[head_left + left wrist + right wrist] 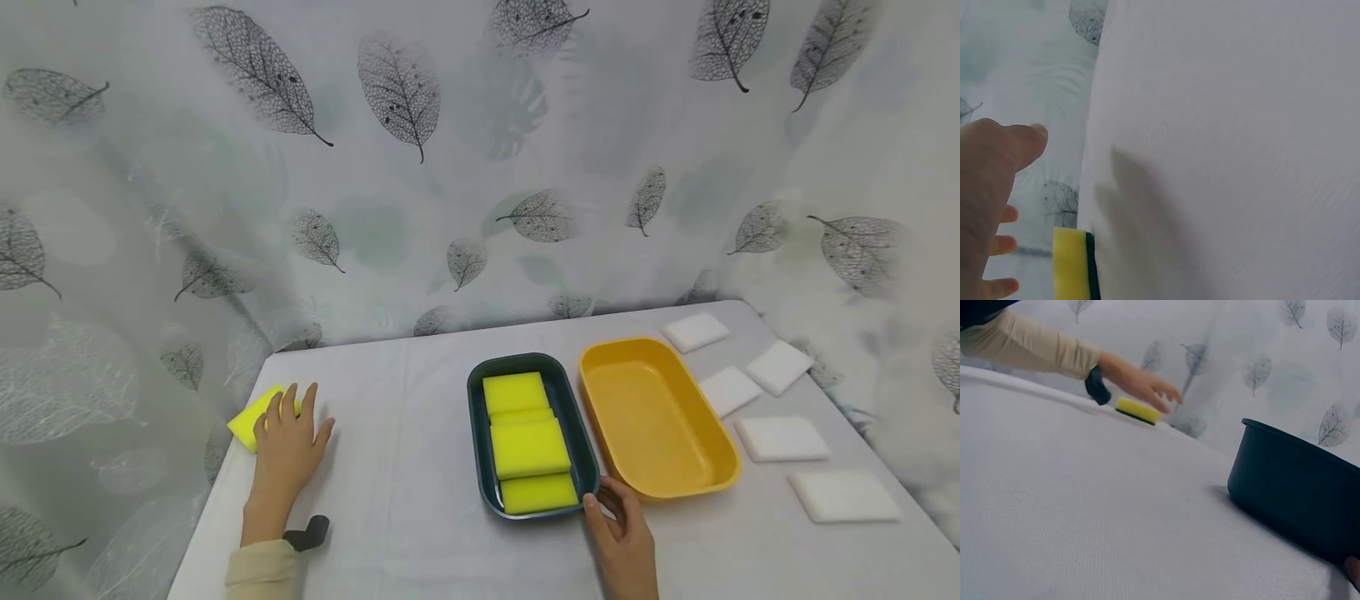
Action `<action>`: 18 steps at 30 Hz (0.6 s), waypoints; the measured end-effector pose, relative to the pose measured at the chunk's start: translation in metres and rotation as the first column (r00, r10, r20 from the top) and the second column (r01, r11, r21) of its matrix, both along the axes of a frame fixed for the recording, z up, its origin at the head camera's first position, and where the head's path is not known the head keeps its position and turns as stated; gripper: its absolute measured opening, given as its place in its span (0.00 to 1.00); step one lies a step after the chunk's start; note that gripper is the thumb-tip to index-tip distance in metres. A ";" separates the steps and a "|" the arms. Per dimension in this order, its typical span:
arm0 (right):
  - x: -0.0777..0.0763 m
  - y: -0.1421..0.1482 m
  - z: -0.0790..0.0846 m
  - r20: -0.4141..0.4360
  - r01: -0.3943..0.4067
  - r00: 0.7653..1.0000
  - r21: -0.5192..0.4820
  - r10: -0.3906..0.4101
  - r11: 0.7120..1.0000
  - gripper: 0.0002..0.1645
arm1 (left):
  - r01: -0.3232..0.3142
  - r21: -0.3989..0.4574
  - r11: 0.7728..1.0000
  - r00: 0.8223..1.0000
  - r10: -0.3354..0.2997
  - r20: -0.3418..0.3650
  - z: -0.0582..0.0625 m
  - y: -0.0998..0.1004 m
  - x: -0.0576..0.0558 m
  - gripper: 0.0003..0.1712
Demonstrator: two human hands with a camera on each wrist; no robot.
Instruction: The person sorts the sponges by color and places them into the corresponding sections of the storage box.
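Over a yellow sponge [250,422] at the table's left edge, my left hand [285,446] hovers with fingers spread. The sponge [1071,265] shows a dark green scouring layer underneath in the left wrist view, apart from the thumb and fingertips. My right hand [622,533] holds the near right corner of a dark green tray [480,450], thumb and curled fingers against its outside. Several yellow sponges [531,448] lie in a column inside that tray. In the right wrist view only a fingertip [1352,569] shows, low by the tray wall [1297,487].
Right beside the green tray stands a yellow tray [652,417]. Several white sponge blocks [783,439] lie along the table's right side. A leaf-print curtain [465,167] hangs behind the white-covered table [405,500]. A dark band [307,533] circles the left wrist.
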State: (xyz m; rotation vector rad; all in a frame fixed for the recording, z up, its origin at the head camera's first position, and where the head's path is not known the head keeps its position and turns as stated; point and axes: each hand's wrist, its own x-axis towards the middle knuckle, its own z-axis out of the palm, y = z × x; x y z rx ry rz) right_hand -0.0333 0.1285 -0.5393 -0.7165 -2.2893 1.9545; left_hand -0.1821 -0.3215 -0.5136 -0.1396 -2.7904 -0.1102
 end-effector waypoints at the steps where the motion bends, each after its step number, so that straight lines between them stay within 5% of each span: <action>1: 0.000 0.000 0.000 0.000 0.001 1.000 -0.001 -0.001 1.000 0.35 | -0.014 0.000 1.000 1.000 0.014 0.003 0.001 -0.004 -0.001 0.39; 9: 0.001 0.000 -0.001 -0.016 -0.005 1.000 -0.009 0.005 1.000 0.34 | -0.102 0.025 0.994 0.995 0.102 -0.006 -0.004 -0.034 -0.010 0.40; 18: 0.001 0.001 0.001 -0.026 -0.023 0.999 -0.012 0.022 1.000 0.35 | -0.165 0.120 0.979 0.984 0.155 0.091 -0.011 -0.051 -0.006 0.44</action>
